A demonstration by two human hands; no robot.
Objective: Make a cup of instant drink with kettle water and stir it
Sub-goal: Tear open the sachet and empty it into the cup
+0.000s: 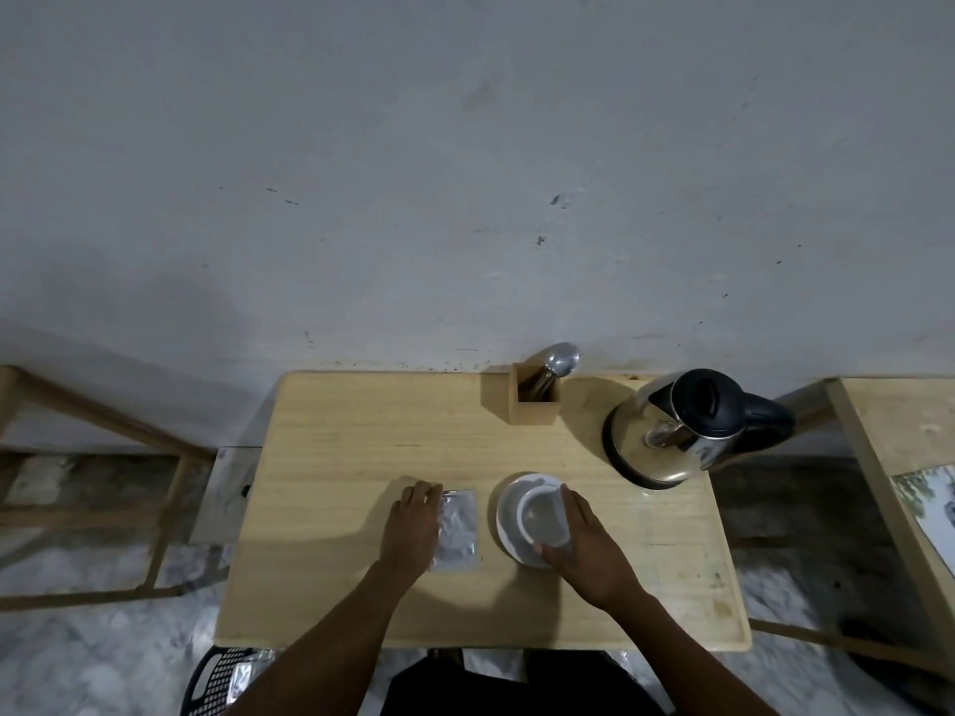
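Pale wooden surface, lower centre — left hand flat, open on silver foil sachet; right hand grips white ceramic cup on white saucer; steel kettle right

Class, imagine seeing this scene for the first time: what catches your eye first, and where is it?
Two hands on the wooden table: the right hand grips a white cup on its saucer, the left hand rests on a silver sachet. At the back right gleams a steel kettle, with a spoon standing in a wooden holder beside it.
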